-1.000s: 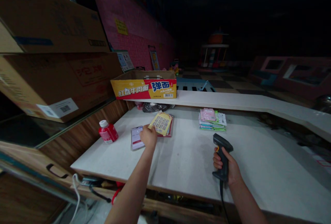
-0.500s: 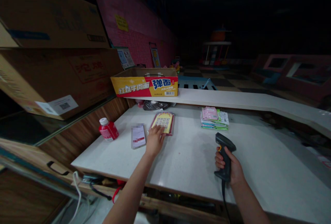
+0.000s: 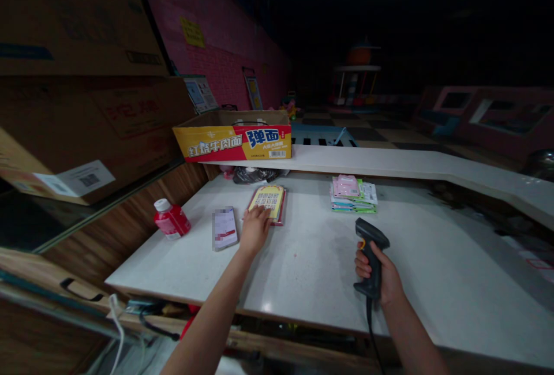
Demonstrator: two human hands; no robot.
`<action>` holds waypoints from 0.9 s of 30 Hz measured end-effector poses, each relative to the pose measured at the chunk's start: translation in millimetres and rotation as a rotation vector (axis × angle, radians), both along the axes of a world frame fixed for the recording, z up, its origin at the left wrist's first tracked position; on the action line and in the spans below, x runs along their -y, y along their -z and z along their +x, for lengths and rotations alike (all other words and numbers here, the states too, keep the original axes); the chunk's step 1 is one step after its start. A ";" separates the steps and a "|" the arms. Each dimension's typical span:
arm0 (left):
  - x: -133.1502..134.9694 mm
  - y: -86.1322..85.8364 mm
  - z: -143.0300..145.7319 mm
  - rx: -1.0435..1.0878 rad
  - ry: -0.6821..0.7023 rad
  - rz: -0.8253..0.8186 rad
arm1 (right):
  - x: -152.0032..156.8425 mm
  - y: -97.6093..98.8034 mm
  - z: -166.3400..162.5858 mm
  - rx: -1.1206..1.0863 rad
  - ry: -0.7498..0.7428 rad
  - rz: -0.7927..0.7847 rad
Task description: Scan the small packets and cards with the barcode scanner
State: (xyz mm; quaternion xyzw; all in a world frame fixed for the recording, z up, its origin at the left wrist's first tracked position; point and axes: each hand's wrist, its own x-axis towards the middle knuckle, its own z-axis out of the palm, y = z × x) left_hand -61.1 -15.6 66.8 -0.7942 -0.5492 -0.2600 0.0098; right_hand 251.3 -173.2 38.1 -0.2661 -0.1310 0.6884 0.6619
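Two hands in view, both yours. Your left hand (image 3: 254, 228) lies over the near edge of the yellow card (image 3: 269, 198), fingers slightly bent; can't tell whether it grips. Card sits on a red-edged item (image 3: 282, 216), left of centre on the table (image 3: 298, 271). Your right hand (image 3: 388, 280) is wrapped round the handle of the black scanner (image 3: 373, 265), cable (image 3: 369, 314) running down past the table's near edge. Phone (image 3: 225, 229), screen up, partly pixelated, just left of your left hand. Red bottle (image 3: 172, 220), white cap, farther left. Packet pile (image 3: 354, 196) beyond the scanner. Yellow-and-red box (image 3: 234, 143) on the raised ledge (image 3: 367, 158) behind.
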 end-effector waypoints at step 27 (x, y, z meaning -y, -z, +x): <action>-52.4 -49.5 260.6 0.145 -0.069 -0.221 | -17.2 2.5 3.4 -0.084 0.191 0.004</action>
